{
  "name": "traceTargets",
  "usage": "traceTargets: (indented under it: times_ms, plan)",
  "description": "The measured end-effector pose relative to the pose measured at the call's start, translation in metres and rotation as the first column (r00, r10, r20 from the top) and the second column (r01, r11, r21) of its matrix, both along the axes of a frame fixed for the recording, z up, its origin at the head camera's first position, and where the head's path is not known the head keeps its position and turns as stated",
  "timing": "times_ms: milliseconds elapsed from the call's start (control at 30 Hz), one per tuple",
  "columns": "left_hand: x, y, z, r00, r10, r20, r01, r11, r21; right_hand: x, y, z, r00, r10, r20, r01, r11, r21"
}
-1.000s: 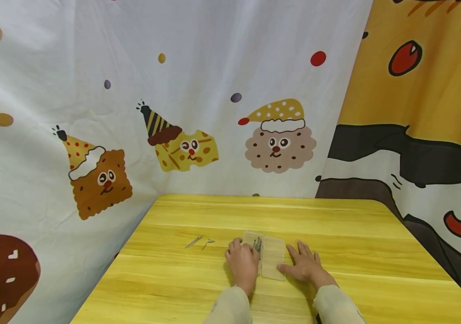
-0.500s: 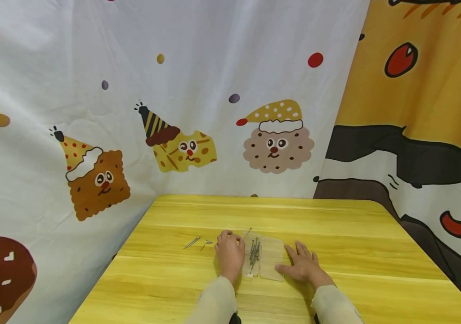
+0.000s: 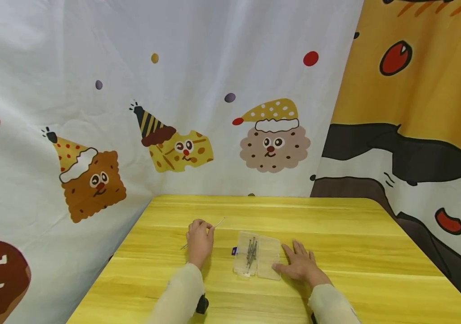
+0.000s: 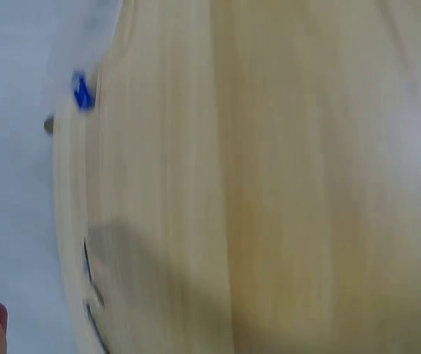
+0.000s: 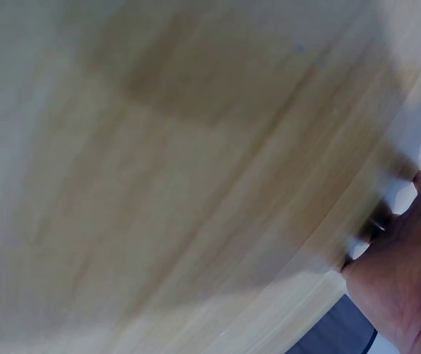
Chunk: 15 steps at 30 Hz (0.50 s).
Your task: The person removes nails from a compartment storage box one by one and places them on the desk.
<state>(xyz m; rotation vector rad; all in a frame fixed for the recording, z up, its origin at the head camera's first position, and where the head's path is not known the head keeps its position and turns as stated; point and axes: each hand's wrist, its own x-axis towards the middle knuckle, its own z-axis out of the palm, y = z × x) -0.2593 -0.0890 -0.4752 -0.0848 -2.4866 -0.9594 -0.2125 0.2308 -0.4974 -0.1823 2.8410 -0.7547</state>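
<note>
In the head view my left hand (image 3: 200, 240) pinches a long thin metal nail (image 3: 220, 222), its far end pointing up and right. Beneath that hand, loose nails on the table are mostly hidden; one tip (image 3: 183, 246) shows at its left, and dark thin nails (image 4: 96, 324) appear in the left wrist view. A clear plastic box (image 3: 237, 265) lies unfolded, with several grey nails (image 3: 252, 252) in its left half. Fingers spread, my right hand (image 3: 301, 266) rests beside the box, thumb on the edge of its right half.
Everything stands on a yellow wood-grain table (image 3: 335, 225). A small blue tab (image 3: 234, 251) sits at the box's left edge. Behind the table hangs a white cloth (image 3: 198, 81) printed with cartoon snacks.
My left hand has moved left from over the box to above the loose nails, carrying a nail. The box's left half and blue tab are uncovered. My right hand stays put.
</note>
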Motion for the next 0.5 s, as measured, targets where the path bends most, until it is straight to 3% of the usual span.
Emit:
traceTargets:
  times_ms: [267, 500]
  plan:
    - [-0.007, -0.059, -0.005, 0.997, 0.010, 0.081, -0.007, 0.999, -0.035, 0.004, -0.002, 0.004, 1.000, -0.011, -0.016, 0.011, 1.000, 0.010]
    - [-0.004, -0.097, -0.012, 0.988, -0.016, 0.150, 0.019, 1.000, -0.017, 0.004, -0.003, 0.005, 1.000, -0.011, -0.018, 0.012, 1.000, 0.015]
